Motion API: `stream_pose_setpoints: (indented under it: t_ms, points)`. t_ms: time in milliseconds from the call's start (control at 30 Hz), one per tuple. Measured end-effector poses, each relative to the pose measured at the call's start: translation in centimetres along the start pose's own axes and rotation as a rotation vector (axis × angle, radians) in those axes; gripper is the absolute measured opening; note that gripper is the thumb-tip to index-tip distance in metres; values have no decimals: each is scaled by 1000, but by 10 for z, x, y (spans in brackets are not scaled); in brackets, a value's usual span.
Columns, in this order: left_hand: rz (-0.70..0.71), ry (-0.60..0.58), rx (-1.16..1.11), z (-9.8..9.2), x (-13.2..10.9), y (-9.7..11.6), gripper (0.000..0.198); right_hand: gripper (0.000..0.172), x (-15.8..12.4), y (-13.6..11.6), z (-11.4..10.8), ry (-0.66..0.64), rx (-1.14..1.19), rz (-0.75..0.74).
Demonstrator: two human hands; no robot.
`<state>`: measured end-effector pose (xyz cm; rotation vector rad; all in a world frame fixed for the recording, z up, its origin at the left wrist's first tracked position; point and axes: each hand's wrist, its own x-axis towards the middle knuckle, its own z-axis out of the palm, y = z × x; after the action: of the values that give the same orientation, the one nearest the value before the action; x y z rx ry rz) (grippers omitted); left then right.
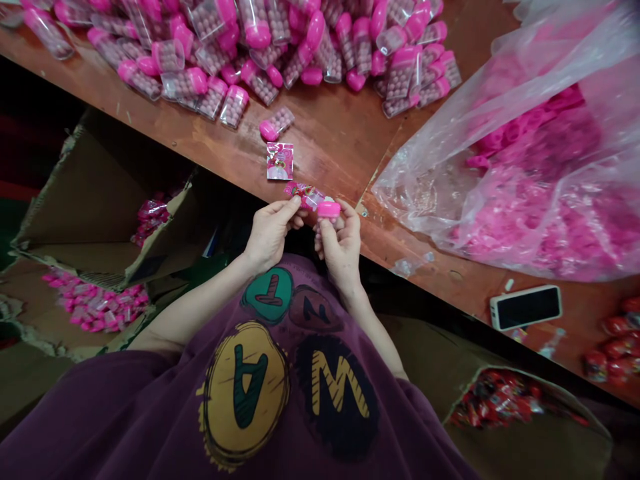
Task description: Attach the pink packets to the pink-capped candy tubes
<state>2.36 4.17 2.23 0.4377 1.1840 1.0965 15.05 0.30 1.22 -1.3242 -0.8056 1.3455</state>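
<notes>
My left hand (pixel 273 230) pinches a shiny pink printed wrapper (pixel 303 195) between thumb and fingers at the table's front edge. Close beside it, my right hand (pixel 343 241) is closed around a small clear bottle (pixel 329 211) with a pink cap and pinkish beads inside. The wrapper's right end meets the cap; whether it is fixed there I cannot tell. Just beyond my left hand, a square pink printed packet (pixel 280 161) lies flat on the wood. Past it rests a single capped bottle (pixel 277 123) of beads on its side.
A large heap of bead bottles (pixel 240 60) covers the table's far side. At right stand a clear plastic bag (pixel 425 193) of pink pieces and a phone (pixel 527 307). Cardboard boxes (pixel 95 220) sit below the edge; red packets (pixel 500 400) fill another box.
</notes>
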Motion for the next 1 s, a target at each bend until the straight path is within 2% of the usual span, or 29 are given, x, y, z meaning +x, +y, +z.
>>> stream_pose_setpoints:
  t_ms: [167,300,400,567,733,800,900,1000]
  points:
    - [95,-13,87,-3,1,-8,29,52,-1,6,-1,18,-23,-73]
    - [132,-48,108,-5,3,-11,28,56,0,3,-5,-85,67,18]
    - [89,-83,87,-2,1,-8,29,59,3,2,-10,-116,153,104]
    - [-26,-187,67,5,-5,-1,36,64,4,-1,-13,-171,223,141]
    - [-61,-231,110,7,-4,4,37,63,5,-4,-18,-345,338,236]
    - [-85,-269,129,8,-5,6,38,64,6,-1,-20,-358,294,204]
    - [-143,-323,101,10,-7,9,36,68,7,4,-20,-286,108,56]
    - [-201,-320,36,12,-6,10,34,70,6,7,-19,-250,-39,-36]
